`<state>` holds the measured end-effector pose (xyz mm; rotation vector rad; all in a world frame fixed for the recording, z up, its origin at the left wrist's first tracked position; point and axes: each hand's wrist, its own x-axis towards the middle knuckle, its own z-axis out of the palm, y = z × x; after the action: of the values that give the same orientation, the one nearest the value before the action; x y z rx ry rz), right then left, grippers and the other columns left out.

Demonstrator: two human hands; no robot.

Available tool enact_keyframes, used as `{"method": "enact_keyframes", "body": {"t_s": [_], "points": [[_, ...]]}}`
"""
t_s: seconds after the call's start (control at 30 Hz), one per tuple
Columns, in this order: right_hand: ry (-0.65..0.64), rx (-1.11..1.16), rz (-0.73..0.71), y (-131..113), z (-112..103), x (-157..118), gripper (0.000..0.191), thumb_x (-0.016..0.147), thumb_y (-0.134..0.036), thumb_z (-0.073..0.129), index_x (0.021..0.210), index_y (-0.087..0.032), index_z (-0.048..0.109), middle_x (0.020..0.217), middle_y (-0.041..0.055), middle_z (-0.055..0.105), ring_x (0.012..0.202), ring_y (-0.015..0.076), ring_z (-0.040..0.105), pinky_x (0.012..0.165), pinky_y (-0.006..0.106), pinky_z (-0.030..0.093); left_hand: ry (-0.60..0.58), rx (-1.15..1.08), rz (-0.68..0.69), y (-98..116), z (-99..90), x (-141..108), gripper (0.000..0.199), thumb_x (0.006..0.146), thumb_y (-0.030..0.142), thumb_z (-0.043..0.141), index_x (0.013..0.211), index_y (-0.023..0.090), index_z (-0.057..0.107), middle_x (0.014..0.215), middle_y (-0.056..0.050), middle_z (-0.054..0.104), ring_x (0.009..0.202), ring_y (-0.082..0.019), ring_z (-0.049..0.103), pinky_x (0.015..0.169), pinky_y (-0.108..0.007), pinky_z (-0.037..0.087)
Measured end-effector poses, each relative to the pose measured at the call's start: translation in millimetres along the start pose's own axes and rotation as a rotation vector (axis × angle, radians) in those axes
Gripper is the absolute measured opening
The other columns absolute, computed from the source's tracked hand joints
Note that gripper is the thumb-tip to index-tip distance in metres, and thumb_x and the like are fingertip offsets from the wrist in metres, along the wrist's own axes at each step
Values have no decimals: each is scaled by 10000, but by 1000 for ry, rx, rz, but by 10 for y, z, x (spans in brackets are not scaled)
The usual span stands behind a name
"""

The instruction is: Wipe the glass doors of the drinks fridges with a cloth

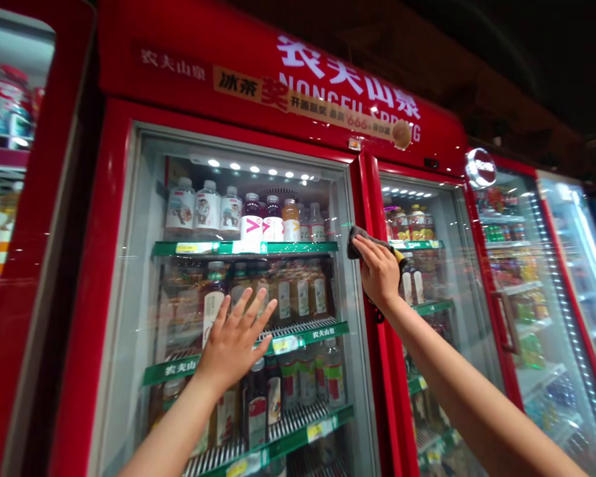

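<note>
The right hand (pixel 377 275) hides most of the grey cloth (pixel 363 240).

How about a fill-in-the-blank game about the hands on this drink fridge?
The right hand presses a gray ____ on the frame of the red fridge.
The left hand is spread open against the ____ door.
The shelves have ____ edges.

Missing words: cloth, glass, green.
</note>
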<state>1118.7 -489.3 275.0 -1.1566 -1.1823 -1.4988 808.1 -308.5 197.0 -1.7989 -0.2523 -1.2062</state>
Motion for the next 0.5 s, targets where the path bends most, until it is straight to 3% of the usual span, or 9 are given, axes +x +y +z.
{"method": "enact_keyframes", "body": {"t_s": [0.13,0.37,0.43,0.5], "points": [[-64,15,27,225,242,31,530,878,-31,417,1310,-225,654,1404,62,639,1384,245,515,1154,496,421,7,2,10,-4,2,-1,816,927,542,580,1607,307,196,1686,-51,214,1576,-257,72,1281,-533,23],[-29,43,5,577,473,953,535,840,-23,433,1297,-186,661,1414,87,626,1452,263,422,1195,500,378,-22,-8,5,4,-12,4,799,932,527,576,1604,320,198,1686,-38,219,1575,-248,80,1282,-527,32],[-51,27,-22,604,458,997,557,835,-26,439,1337,-172,632,1437,101,604,1470,277,391,1210,517,355,-31,-27,1,13,-19,14,795,933,510,583,1604,326,198,1689,-36,208,1576,-245,71,1283,-525,26],[-82,14,-45,587,413,837,558,849,-36,442,1373,-146,599,1460,122,580,1483,286,367,1219,526,341,-47,-55,-7,21,-29,27,797,934,486,593,1604,338,187,1693,-29,187,1576,-239,57,1283,-522,19]]}}
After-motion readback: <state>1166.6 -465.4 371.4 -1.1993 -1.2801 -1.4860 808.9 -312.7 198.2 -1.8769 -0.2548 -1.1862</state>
